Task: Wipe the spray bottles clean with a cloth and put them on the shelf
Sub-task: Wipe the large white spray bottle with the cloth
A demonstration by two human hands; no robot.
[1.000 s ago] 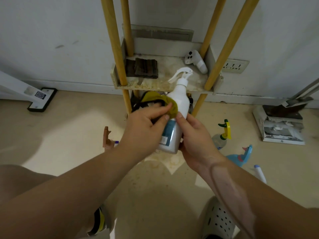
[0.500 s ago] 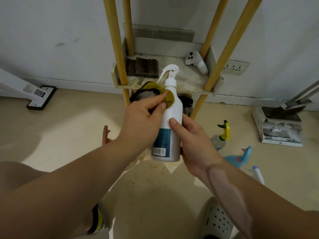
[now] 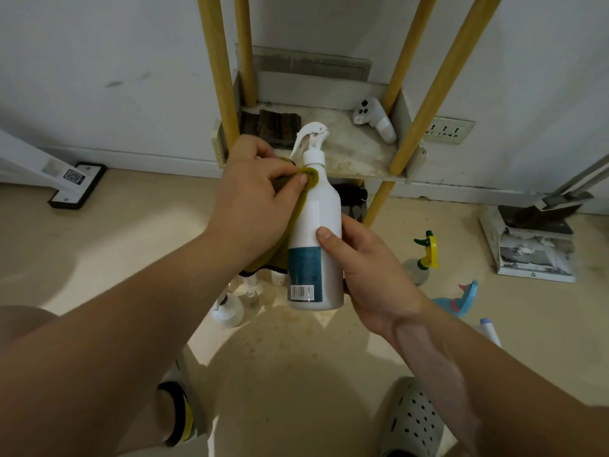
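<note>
I have the white spray bottle (image 3: pixel 315 232) upright at the centre of my view, held off the floor in front of the shelf (image 3: pixel 356 156). My right hand (image 3: pixel 372 272) grips its lower body from the 3 o'clock side, thumb pressed flat on the white part just above the teal label, fingers wrapped behind where I cannot see them. My left hand (image 3: pixel 253 199) comes in from 9 o'clock with its fingers curled around an olive-yellow cloth (image 3: pixel 296 206), pinching a bunched corner against the bottle's shoulder just below the neck; the rest of the cloth hangs down between my palm and the bottle. The white trigger head points toward 11 o'clock.

Behind the bottle, at 12 o'clock, the shelf carries a dark folded cloth (image 3: pixel 276 130) toward its left and a white handheld controller (image 3: pixel 375 122) toward its right. On the floor at 4 o'clock stand a clear bottle with a yellow-and-green trigger (image 3: pixel 423 255) and, nearer me, a blue spray bottle (image 3: pixel 459 300). Several small white and clear bottles (image 3: pixel 237 305) sit on the floor at 7 o'clock, below my left wrist.
</note>
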